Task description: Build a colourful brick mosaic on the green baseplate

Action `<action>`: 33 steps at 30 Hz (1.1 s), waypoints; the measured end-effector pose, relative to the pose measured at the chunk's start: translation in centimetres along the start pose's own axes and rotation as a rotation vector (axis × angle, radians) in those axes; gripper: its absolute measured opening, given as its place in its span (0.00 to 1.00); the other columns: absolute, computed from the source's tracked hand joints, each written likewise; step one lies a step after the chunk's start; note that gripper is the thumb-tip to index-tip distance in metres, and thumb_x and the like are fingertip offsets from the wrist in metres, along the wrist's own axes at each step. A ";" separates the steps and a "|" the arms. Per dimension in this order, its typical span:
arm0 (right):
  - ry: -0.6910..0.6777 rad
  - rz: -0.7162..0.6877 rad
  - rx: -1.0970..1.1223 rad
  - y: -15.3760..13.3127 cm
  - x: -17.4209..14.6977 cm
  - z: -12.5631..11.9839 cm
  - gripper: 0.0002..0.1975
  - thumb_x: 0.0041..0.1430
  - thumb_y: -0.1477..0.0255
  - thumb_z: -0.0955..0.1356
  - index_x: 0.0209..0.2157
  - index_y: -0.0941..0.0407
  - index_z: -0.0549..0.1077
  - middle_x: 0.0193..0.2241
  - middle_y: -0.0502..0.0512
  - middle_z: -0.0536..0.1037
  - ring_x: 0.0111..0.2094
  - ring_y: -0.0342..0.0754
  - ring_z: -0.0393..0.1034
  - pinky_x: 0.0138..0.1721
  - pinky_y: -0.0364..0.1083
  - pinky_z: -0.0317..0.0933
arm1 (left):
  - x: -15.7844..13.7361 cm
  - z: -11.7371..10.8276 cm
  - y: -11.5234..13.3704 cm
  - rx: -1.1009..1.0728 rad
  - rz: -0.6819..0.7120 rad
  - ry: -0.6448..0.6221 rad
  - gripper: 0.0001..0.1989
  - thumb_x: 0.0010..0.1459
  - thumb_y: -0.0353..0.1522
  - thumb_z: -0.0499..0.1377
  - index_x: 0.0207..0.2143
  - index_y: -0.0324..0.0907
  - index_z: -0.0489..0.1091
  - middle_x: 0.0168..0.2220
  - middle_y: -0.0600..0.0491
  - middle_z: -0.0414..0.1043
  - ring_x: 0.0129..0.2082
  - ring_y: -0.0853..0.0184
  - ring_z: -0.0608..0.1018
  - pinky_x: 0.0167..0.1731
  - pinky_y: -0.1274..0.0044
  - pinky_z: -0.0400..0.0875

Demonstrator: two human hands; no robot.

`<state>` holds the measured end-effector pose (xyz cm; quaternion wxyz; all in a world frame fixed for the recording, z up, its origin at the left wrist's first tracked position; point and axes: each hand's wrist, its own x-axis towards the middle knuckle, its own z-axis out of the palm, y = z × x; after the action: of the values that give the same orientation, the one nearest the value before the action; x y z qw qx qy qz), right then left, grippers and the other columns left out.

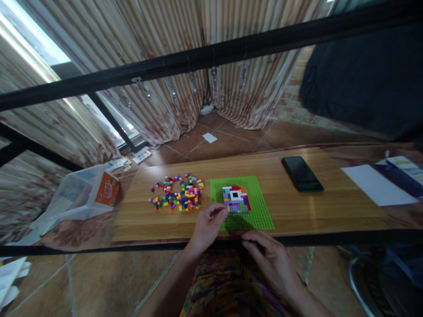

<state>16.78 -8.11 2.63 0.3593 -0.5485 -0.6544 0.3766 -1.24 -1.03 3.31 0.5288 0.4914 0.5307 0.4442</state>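
A green studded baseplate [262,211] lies on the wooden board, with a square build of coloured toy bricks [236,199] on it. White, red, purple, blue and orange bricks surround a white ring with a dark centre. My left hand [208,224] is at the build's lower left corner, thumb and forefinger pinched together; anything between them is too small to make out. Just below the baseplate's near edge is my right hand [269,257], its thumb and fingertips closed together. A tiny dark speck shows at those fingertips, too small to name. Left of the baseplate spreads a pile of loose bricks [185,196].
A black phone [302,174] lies on the wooden board [343,207] to the right. White paper [378,185] lies farther right. At the left stands a clear plastic box [79,193] with an orange label. A dark metal bar [198,57] crosses beyond the table.
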 end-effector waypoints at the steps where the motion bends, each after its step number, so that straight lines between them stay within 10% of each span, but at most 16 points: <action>1: 0.016 -0.022 -0.010 -0.4 0.4 0.0 0.10 0.61 0.65 0.64 0.37 0.53 0.77 0.37 0.56 0.79 0.39 0.49 0.74 0.42 0.45 0.67 | -1.0 0.1 0.2 0.006 -0.036 -0.079 0.09 0.52 0.37 0.62 0.32 0.40 0.75 0.28 0.53 0.74 0.28 0.70 0.73 0.30 0.79 0.68; 16: 0.034 -0.223 -0.119 -1.4 2.5 1.0 0.08 0.61 0.72 0.64 0.34 0.53 0.75 0.31 0.54 0.78 0.33 0.46 0.74 0.36 0.44 0.68 | -3.6 0.4 2.0 -0.245 -0.371 -0.163 0.09 0.44 0.33 0.67 0.26 0.37 0.74 0.22 0.55 0.72 0.23 0.73 0.71 0.28 0.81 0.65; 33: 0.054 -0.123 -0.062 -1.4 4.3 0.4 0.08 0.60 0.69 0.65 0.39 0.53 0.75 0.37 0.53 0.80 0.37 0.47 0.75 0.38 0.44 0.68 | -0.5 0.2 1.9 -0.116 -0.161 -0.055 0.03 0.47 0.31 0.63 0.27 0.40 0.74 0.24 0.56 0.72 0.25 0.72 0.72 0.30 0.79 0.67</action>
<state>15.22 -4.07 3.97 0.3822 -0.5282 -0.6882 0.3183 -0.97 -1.28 5.20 0.6047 0.4276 0.5271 0.4166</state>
